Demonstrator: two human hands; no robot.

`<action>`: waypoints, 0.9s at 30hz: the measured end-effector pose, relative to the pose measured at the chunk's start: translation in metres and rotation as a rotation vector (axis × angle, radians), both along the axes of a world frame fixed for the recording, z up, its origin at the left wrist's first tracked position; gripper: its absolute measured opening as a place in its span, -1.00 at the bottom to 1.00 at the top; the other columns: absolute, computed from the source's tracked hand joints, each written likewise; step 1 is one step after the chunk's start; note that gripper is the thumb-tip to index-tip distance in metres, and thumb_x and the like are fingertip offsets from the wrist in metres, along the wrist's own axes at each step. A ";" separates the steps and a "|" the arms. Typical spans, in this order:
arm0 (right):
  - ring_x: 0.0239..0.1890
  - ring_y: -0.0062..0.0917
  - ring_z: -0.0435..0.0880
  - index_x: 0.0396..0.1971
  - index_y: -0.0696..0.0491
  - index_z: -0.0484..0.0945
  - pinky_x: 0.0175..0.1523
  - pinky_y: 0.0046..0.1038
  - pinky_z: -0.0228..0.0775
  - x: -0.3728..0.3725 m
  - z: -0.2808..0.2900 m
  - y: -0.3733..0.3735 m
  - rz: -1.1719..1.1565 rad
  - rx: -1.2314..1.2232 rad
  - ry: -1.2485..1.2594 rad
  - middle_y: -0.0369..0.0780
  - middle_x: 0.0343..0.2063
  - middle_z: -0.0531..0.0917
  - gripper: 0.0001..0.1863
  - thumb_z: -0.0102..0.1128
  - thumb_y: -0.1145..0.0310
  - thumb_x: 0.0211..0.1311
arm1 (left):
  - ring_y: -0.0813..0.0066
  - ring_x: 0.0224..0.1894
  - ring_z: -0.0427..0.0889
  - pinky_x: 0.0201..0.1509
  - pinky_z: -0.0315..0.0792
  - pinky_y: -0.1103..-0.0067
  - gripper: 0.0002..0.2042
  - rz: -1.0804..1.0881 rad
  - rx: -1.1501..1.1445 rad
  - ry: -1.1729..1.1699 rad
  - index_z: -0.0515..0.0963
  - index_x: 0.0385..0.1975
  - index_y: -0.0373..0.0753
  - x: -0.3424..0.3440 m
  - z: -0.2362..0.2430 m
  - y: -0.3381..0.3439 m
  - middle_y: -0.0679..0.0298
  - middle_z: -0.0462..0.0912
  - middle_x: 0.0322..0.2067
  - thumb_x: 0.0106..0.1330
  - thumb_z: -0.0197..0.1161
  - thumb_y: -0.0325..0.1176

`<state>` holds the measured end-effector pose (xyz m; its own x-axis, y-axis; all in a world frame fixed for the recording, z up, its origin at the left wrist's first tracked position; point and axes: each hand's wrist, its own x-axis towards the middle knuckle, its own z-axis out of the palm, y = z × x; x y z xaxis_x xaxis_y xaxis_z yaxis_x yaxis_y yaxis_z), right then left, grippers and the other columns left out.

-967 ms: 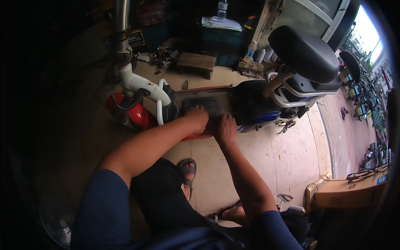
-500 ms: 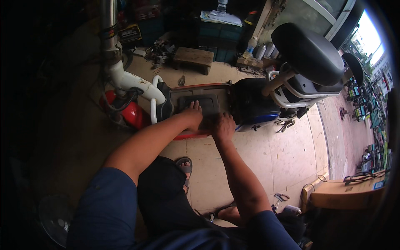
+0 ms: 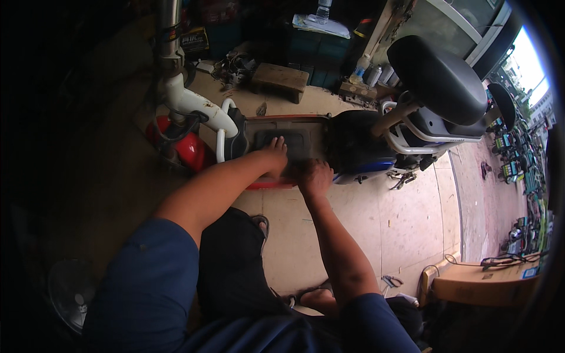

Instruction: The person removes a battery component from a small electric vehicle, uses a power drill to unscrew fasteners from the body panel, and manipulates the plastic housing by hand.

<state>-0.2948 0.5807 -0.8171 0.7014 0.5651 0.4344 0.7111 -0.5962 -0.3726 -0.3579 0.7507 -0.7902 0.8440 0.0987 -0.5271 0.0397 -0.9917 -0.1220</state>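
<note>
A scooter's footboard (image 3: 312,132) with a red rim and a dark rectangular panel (image 3: 279,138) lies before me. My left hand (image 3: 274,157) rests on the panel, fingers stretched and apart. Just right of it, my right hand (image 3: 316,176) is at the footboard's near right part with bent fingers; what they grip is too dark to make out. The white steering column (image 3: 203,112) and red front mudguard (image 3: 191,153) stand to the left. The black seat (image 3: 432,79) rises at the right above the rear body.
A wooden stool (image 3: 276,76), bottles and cans (image 3: 374,75) sit behind the scooter. Pliers (image 3: 391,281) lie on the floor near a cardboard box (image 3: 482,276) at lower right. A glass-paned door (image 3: 459,23) adjoins the outside, where parked two-wheelers (image 3: 521,165) stand.
My left hand's fingers have straightened from a bent position and moved slightly up the panel. My right hand stays at the footboard. The view has shifted slightly.
</note>
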 end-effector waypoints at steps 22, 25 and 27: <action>0.08 -0.51 0.61 -0.05 0.15 0.57 0.20 -0.47 0.44 -0.048 -0.001 -0.126 0.176 0.685 0.519 -0.19 0.06 0.65 -0.75 0.36 0.51 0.33 | -0.34 0.60 -0.23 0.66 -0.18 0.13 0.00 0.043 -0.091 0.040 -0.08 0.47 -0.70 0.000 0.012 0.004 -0.47 -0.22 0.51 0.19 0.28 -0.14; 0.21 -0.48 0.54 0.05 0.18 0.52 0.33 -0.42 0.37 -0.056 -0.011 -0.141 0.185 0.708 0.619 -0.13 0.26 0.54 -0.72 0.25 0.58 0.39 | -0.32 0.61 -0.24 0.67 -0.25 0.13 -0.01 0.030 -0.103 0.057 -0.11 0.46 -0.73 0.002 0.028 -0.003 -0.49 -0.22 0.51 0.19 0.23 -0.18; 0.20 -0.49 0.55 0.10 0.19 0.49 0.33 -0.41 0.38 -0.061 -0.017 -0.143 0.222 0.835 0.765 -0.12 0.30 0.49 -0.70 0.21 0.60 0.41 | -0.31 0.61 -0.24 0.67 -0.25 0.14 -0.02 0.021 -0.098 0.054 -0.12 0.46 -0.73 0.000 0.029 -0.002 -0.48 -0.23 0.51 0.20 0.22 -0.19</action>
